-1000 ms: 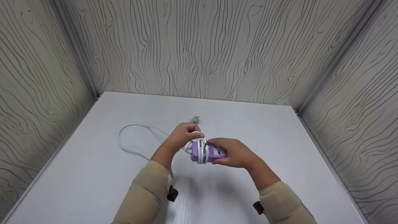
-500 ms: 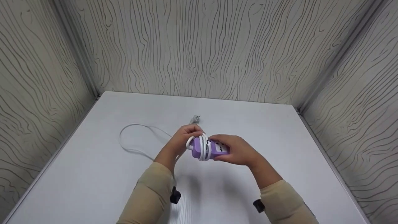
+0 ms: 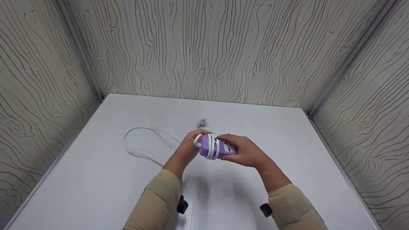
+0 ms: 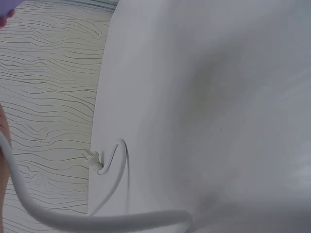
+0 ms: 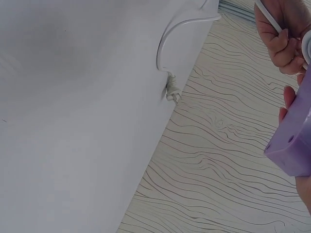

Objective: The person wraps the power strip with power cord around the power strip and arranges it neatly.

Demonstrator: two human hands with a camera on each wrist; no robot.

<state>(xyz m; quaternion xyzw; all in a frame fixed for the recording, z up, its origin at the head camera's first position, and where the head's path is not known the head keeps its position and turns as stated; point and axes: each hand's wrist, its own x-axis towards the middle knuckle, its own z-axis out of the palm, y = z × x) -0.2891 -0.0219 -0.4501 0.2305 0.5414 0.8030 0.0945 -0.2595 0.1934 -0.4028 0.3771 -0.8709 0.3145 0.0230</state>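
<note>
Purple power strip [image 3: 222,152] was held above the smooth white table [image 3: 96,179], between the two hands, its long axis running left to right with a slight downward slope to the right, its corded end toward the left and its socket face visible from above. Several rounds of thick white cord [image 3: 211,147] wrapped its boxy plastic body near that end, while a thinner-looking loop lay near a pronged plug [image 3: 202,122]. With both forearms angled inward, the right hand [image 3: 245,151] clamped the power strip between thumb and fingers, and the left hand [image 3: 188,147] had its fingers curled around the cord.
</note>
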